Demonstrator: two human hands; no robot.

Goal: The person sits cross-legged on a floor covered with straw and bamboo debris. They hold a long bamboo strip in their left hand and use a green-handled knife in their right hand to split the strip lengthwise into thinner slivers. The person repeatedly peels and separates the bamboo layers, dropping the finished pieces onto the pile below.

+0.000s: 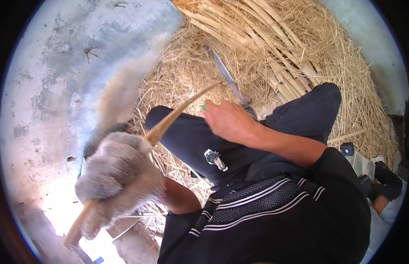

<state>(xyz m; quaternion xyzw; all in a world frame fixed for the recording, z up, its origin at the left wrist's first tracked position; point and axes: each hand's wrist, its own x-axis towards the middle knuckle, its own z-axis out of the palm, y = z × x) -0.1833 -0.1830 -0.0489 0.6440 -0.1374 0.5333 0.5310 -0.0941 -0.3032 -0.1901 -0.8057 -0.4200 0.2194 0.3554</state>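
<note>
My left hand [118, 171], in a thick grey knit glove, is closed round a split bamboo strip [173, 115]. The strip slants up from the lower left, its thin far tip above my right hand. My bare right hand [226, 119] is curled over my lap with a small green thing [203, 107] at its fingertips; what it grips is mostly hidden. Beyond my right hand a long-bladed knife [222, 66] lies on the shavings. A wristwatch [215, 159] with a metal band rests on my dark trousers.
Bamboo shavings [187, 66] spread thickly over the floor. A bundle of long bamboo strips [275, 44] lies at the far right. A stained wall [81, 88] rises close on my left. Part of another person [385, 198] shows at the lower right, by a small black device [346, 148].
</note>
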